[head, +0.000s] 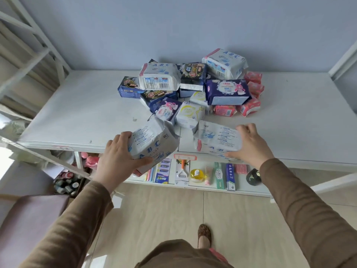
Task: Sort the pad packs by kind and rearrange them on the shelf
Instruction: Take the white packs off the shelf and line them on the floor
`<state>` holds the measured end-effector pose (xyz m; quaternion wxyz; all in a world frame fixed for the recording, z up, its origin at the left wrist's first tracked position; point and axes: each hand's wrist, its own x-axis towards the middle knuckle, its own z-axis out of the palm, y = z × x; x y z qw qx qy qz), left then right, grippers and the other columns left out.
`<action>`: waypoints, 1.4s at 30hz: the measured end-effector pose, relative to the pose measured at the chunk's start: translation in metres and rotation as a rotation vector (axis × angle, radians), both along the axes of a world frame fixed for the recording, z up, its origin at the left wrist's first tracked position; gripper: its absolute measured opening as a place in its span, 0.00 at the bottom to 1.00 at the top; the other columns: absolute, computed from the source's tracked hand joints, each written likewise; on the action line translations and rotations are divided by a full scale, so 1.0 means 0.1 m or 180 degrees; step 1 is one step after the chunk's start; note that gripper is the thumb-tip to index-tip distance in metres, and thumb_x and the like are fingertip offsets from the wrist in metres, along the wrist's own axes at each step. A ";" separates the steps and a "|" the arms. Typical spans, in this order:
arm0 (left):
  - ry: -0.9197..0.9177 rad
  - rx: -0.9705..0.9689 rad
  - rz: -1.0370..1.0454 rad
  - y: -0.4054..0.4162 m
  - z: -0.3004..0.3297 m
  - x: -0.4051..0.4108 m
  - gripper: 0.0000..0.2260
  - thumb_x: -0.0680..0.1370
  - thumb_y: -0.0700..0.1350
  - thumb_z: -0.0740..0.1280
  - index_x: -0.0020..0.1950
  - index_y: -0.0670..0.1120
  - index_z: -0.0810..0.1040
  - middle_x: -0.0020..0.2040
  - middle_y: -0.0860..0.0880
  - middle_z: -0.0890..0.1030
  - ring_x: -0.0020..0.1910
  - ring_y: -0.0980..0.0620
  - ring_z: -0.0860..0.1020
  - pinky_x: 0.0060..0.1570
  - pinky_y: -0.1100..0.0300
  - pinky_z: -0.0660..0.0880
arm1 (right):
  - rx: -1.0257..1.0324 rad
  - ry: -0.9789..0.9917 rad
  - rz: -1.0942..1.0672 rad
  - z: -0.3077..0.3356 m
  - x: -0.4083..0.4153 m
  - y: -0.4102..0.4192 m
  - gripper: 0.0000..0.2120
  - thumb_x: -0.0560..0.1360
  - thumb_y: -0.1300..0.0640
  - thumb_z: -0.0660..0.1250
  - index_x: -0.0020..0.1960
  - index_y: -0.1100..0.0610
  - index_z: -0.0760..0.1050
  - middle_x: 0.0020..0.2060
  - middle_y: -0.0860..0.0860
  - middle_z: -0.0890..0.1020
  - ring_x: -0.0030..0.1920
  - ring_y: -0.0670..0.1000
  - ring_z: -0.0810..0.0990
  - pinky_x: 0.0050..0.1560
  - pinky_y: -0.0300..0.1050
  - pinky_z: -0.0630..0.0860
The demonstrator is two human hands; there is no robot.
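Observation:
A mixed heap of pad packs lies at the back middle of the white shelf: white ABC packs, dark blue packs, purple cartoon packs, small white-yellow packs and red packs. My left hand grips a white ABC pack, tilted, over the shelf's front edge. My right hand holds a second white ABC pack, which lies at the front edge of the shelf.
A lower shelf under the front edge carries toothpaste boxes, a peeler, a yellow bottle and other small goods. White shelf frames stand at the left and right. A crate of bottles sits low at the left. My foot is on the tiled floor.

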<state>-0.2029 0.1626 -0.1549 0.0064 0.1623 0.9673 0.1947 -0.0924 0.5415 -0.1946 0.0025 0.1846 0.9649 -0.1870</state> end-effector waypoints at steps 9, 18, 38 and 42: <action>-0.0267 0.0226 -0.0214 -1.72 -0.33 0.10 0.41 0.64 0.61 0.77 0.71 0.49 0.64 0.64 0.50 0.72 0.62 0.48 0.68 0.62 0.52 0.67 | -0.0610 0.0407 -0.0467 -0.12 0.48 -1.89 0.39 0.60 0.36 0.79 0.62 0.47 0.65 0.57 0.49 0.73 0.56 0.54 0.77 0.47 0.47 0.70; -0.0977 -0.0057 0.0058 -3.32 -0.88 0.38 0.39 0.65 0.53 0.78 0.71 0.51 0.63 0.62 0.47 0.70 0.61 0.44 0.67 0.62 0.48 0.66 | -0.0913 -0.0189 -0.0554 -0.53 1.01 -3.51 0.41 0.61 0.38 0.79 0.67 0.47 0.64 0.63 0.49 0.72 0.61 0.53 0.75 0.49 0.46 0.69; -0.1535 -0.0105 0.0108 -4.58 -2.62 -0.30 0.39 0.63 0.57 0.78 0.69 0.48 0.67 0.60 0.49 0.72 0.56 0.47 0.70 0.57 0.53 0.70 | -0.1063 -0.0877 -0.0479 -1.75 0.50 -5.23 0.33 0.62 0.42 0.80 0.61 0.45 0.66 0.55 0.44 0.69 0.50 0.50 0.78 0.47 0.47 0.73; -0.1567 -0.0176 -0.0092 -4.71 -3.31 -0.56 0.36 0.64 0.55 0.78 0.66 0.47 0.68 0.59 0.49 0.71 0.55 0.47 0.69 0.56 0.54 0.69 | -0.1216 -0.0877 -0.0486 -2.37 0.33 -5.56 0.33 0.63 0.43 0.79 0.61 0.44 0.66 0.57 0.42 0.68 0.51 0.47 0.77 0.49 0.46 0.76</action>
